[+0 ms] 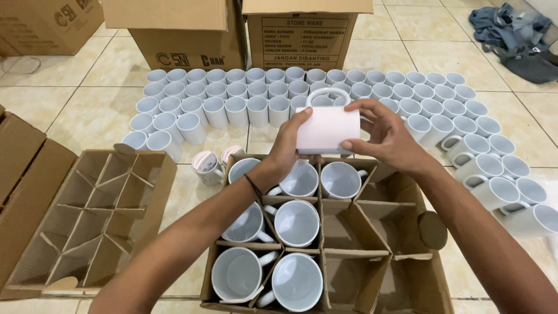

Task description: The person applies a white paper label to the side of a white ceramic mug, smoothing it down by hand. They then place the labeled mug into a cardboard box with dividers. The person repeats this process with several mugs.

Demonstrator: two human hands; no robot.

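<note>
Both my hands hold one white mug (326, 128) sideways above a cardboard box with dividers (354, 229). My left hand (289, 145) grips its left end and my right hand (386, 131) its right end; the handle points up and away. Several white mugs (296, 224) stand in the box's left cells. The right cells hold none.
Rows of many white mugs (244, 96) stand on the tiled floor beyond the box and curve round to the right (494, 174). An empty divided box (96, 215) lies to the left. Closed cartons (299, 35) stand at the back. Dark cloth (511, 35) lies top right.
</note>
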